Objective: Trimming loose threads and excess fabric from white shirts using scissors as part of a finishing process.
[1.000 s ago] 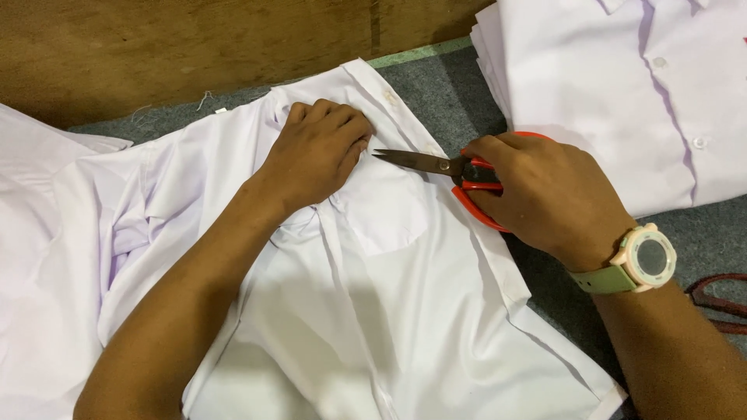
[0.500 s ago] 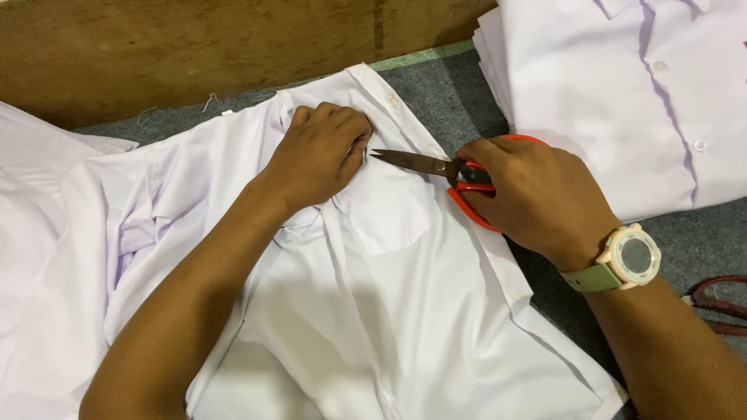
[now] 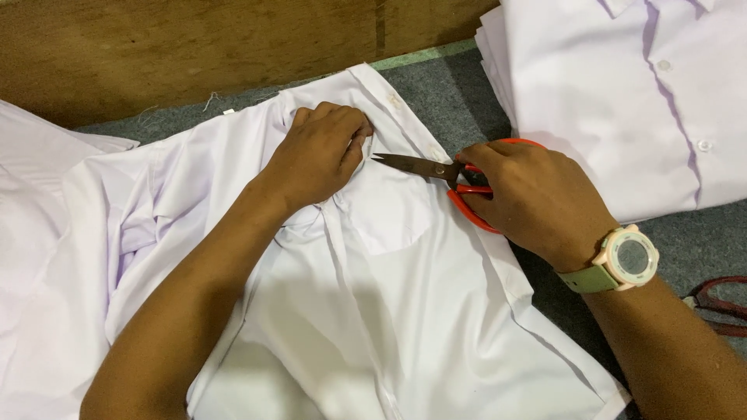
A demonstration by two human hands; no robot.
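A white shirt point(image 3: 389, 311) lies spread on a grey table top point(image 3: 459, 93). My left hand point(image 3: 319, 152) presses down on the shirt near its collar, fingers curled into the cloth. My right hand point(image 3: 537, 194) grips red-handled scissors point(image 3: 436, 167); the blades look closed and point left, their tip almost touching my left hand's fingers. A watch with a green strap point(image 3: 622, 260) sits on my right wrist.
A stack of folded white shirts point(image 3: 622, 93) lies at the top right. A brown wooden board point(image 3: 194, 47) runs along the far edge. More white cloth point(image 3: 39, 233) is at the left. A dark red object point(image 3: 720, 303) shows at the right edge.
My hands and the scissors have barely moved; the scissor tip stays beside my left fingers.
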